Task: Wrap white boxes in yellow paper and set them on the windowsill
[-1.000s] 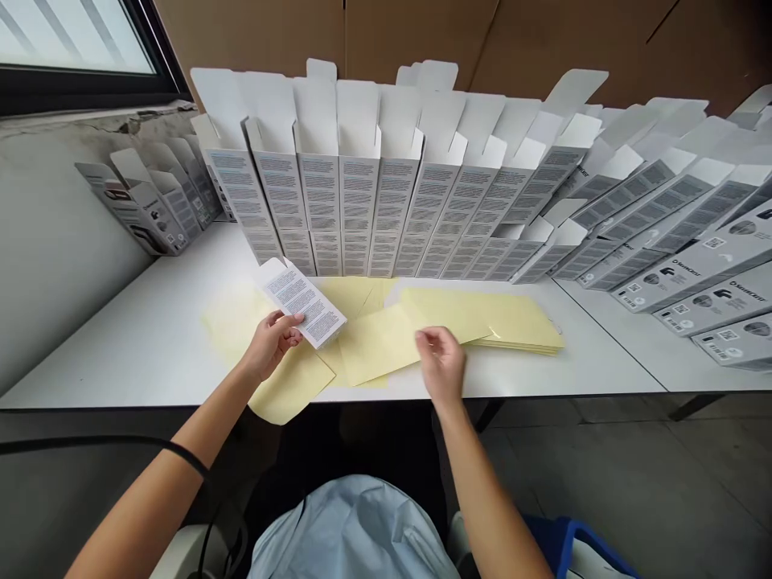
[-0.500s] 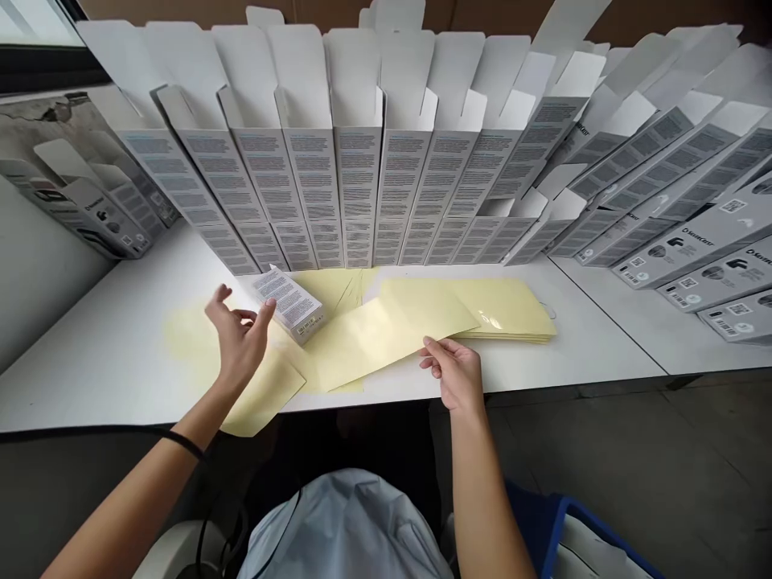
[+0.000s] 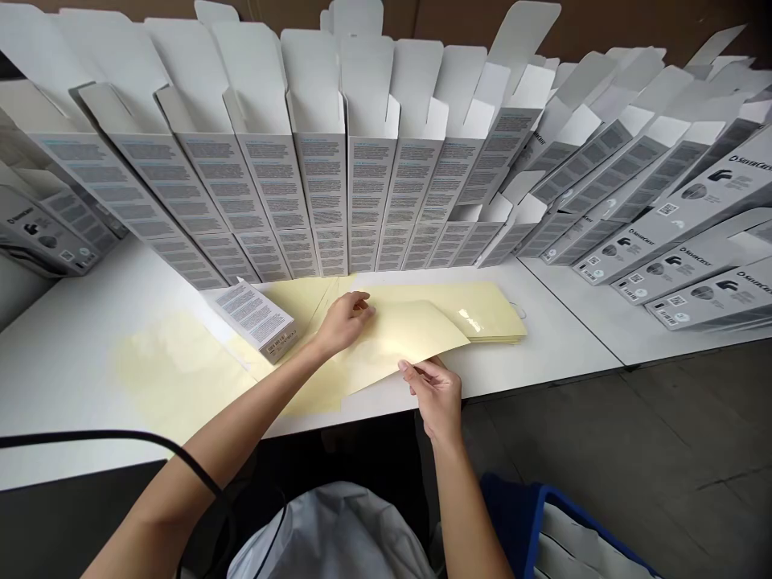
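A glossy yellow sheet (image 3: 398, 338) is lifted at its near right edge, pinched between the thumb and fingers of my right hand (image 3: 435, 394). My left hand (image 3: 348, 323) is over the left part of that sheet, its fingers loosely bent and pointing right; whether they touch it I cannot tell. Below and behind the sheet, a stack of yellow sheets (image 3: 491, 310) lies on the white table, with a shiny patch on top. To the left, a small white and grey printed box (image 3: 256, 318) lies tilted on other yellow sheets (image 3: 174, 366).
A row of tall printed cartons (image 3: 317, 201) with raised flaps stands along the back. More cartons (image 3: 669, 209) fill the right side. A black cable (image 3: 121, 435) crosses at lower left. A blue bin (image 3: 531, 523) stands below the table (image 3: 572, 354) at right.
My left hand has moved right, from beside the small box to over the yellow sheet. My right hand still pinches the sheet's edge. The camera view has shifted.
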Action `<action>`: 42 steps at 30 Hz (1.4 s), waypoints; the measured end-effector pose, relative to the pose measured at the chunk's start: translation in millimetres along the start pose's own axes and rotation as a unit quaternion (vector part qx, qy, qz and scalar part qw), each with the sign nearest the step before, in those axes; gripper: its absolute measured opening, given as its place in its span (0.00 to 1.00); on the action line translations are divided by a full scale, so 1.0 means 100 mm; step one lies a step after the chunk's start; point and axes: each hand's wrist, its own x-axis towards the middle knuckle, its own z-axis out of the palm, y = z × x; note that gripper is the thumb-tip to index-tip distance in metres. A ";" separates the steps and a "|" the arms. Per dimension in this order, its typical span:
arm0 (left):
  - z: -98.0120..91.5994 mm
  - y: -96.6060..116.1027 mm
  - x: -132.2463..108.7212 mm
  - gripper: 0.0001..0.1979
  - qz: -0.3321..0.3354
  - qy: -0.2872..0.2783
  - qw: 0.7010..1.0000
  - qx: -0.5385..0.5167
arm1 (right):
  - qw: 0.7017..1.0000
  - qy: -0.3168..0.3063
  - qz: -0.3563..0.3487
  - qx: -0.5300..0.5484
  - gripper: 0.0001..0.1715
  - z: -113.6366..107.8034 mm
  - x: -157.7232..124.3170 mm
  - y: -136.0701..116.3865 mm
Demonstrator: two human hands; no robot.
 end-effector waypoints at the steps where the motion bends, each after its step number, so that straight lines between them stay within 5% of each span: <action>1: -0.02 0.00 0.01 0.22 -0.005 0.007 1.000 -0.013 | 1.000 -0.005 -0.005 0.000 0.16 -0.01 0.01 0.00; 4: -0.08 0.00 0.00 0.19 -0.024 0.014 0.997 -0.068 | 1.000 -0.022 -0.003 -0.001 0.16 -0.02 0.02 -0.02; 10: -0.14 0.07 -0.01 0.15 -0.014 -0.059 0.970 -0.234 | 0.995 -0.019 0.048 0.085 0.13 -0.02 0.07 -0.11; 20: -0.08 0.03 0.02 0.17 0.050 -0.048 0.960 -0.272 | 0.984 0.023 0.051 0.167 0.14 -0.02 0.18 -0.20; 24: -0.06 0.02 -0.01 0.16 0.098 -0.045 0.970 -0.218 | 0.983 0.031 0.055 0.171 0.15 0.01 0.23 -0.16; 27: 0.00 0.04 -0.10 0.19 0.177 0.068 0.981 -0.050 | 0.985 0.047 0.041 0.163 0.15 0.05 0.26 -0.11; 30: 0.11 0.07 -0.23 0.16 0.324 0.158 0.927 0.102 | 0.990 0.058 0.019 0.126 0.16 0.09 0.27 -0.09; 33: 0.22 0.10 -0.30 0.10 0.411 0.090 0.899 0.120 | 0.996 0.057 -0.009 0.070 0.17 0.11 0.27 -0.11; 42: 0.09 0.18 -0.23 0.11 0.439 -0.032 0.890 0.122 | 0.989 -0.040 -0.129 -0.061 0.14 -0.02 0.27 -0.19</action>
